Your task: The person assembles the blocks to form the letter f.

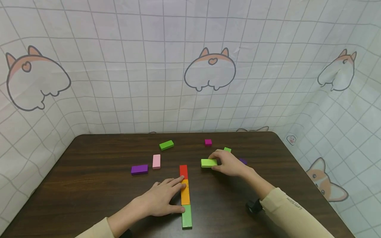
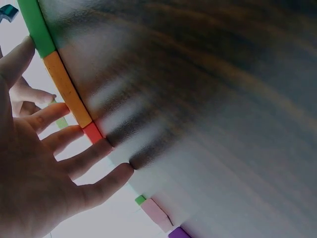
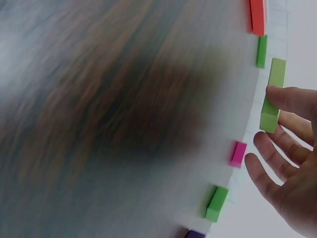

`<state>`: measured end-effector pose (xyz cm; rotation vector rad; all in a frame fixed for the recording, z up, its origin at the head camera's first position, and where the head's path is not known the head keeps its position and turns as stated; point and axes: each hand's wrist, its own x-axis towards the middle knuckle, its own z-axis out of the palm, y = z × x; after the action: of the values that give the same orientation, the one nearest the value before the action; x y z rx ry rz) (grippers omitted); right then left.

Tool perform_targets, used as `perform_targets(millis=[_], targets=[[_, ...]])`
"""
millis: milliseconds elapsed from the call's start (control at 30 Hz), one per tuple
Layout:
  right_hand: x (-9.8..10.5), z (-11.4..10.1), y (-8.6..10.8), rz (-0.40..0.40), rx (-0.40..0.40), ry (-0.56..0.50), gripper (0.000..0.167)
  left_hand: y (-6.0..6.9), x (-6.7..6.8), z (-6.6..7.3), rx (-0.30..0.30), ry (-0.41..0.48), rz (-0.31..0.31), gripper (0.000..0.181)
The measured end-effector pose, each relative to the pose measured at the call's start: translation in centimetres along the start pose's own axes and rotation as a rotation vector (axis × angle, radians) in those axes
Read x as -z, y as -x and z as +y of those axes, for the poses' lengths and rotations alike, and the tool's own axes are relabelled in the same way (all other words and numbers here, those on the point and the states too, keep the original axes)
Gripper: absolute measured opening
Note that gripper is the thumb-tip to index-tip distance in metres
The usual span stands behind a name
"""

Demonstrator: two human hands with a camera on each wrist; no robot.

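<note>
The head camera looks forward and down across the counter [image 1: 89, 175]; the tilted wrist cameras sit low and close. Left wrist shares the orange block [image 1: 186, 195] with head, right wrist the magenta block [image 1: 208, 142]; its blurred foreground is probably counter.

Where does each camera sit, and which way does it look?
Head: on the head, facing forward and down at the table; left hand, right hand and both sleeves show.
Left wrist: on that wrist, facing the green block, orange block and red block; both hands show, the right partly.
Right wrist: on that wrist, facing the pinched lime-green block; only the right hand shows.
Head and left wrist views share the orange block.
</note>
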<state>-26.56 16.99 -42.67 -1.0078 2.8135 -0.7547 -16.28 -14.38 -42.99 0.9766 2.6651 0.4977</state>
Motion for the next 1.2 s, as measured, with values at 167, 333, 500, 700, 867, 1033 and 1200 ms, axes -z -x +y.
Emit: perform_targets(millis=[167,333,500,700,867,1033,1200], targets=[[-0.5,-1.0,-0.6,-0.011,0.022,0.019,0.027,0.2,0.0,0.0,-0.006,-0.002,-0.002,0.077],[-1.0,-1.8,-1.1,-0.030,0.016,0.012,0.027,0.3,0.0,-0.1,-0.005,0.005,-0.016,0.078],[-1.5,-2.7,-1.5,-0.050,0.002,-0.002,0.027,0.5,0.1,-0.1,-0.009,0.010,-0.021,0.078],[-2.2,-3.3,-1.9,-0.057,0.008,-0.002,0.026,0.7,0.1,-0.1,-0.013,0.015,-0.025,0.078],[-2.7,-3.6,-2.0,-0.069,-0.002,-0.007,0.027,0.9,0.1,-0.1,-0.016,0.017,-0.034,0.079],[-2.9,-4.0,-2.1,-0.075,-0.009,-0.005,0.027,1.1,0.1,-0.2,-0.019,0.018,-0.044,0.080],[-3.3,-4.3,-2.2,-0.080,-0.017,0.001,0.027,1.2,0.1,-0.3,-0.028,0.016,-0.043,0.080]])
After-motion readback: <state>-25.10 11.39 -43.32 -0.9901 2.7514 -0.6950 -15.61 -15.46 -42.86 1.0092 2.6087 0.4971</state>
